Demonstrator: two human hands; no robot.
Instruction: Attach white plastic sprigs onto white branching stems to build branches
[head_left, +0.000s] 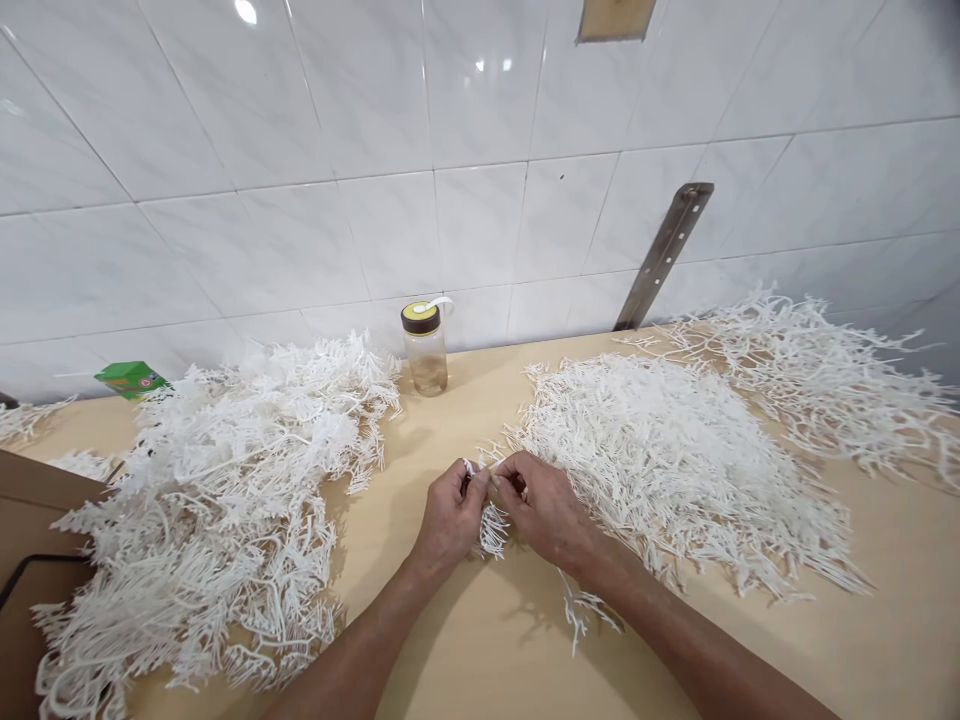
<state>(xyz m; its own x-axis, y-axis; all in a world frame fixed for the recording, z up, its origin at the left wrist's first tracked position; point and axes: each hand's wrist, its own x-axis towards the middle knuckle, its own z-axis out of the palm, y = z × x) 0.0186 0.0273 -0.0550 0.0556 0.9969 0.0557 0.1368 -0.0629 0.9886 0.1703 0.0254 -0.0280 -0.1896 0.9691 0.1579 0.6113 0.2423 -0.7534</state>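
Both hands meet over the middle of the table, fingertips nearly touching. My left hand (452,512) is closed, pinching a white branched plastic sprig (493,532) whose fringe hangs below the fingers. Thumb and finger of my right hand (546,505) pinch a thin white piece at the same spot; the exact join is hidden by the fingers. A few more white branched strands (585,605) show beneath my right forearm. To the right of my right hand spreads a dense pile of white sprigs (660,450). A taller, looser white heap (225,500) lies to the left.
A clear bottle (426,362) with a dark and yellow lid stands near the tiled wall. Longer white branches (832,375) lie at the far right. A metal bracket (666,255) leans there. A green box (131,379) and a brown carton (41,520) are at left.
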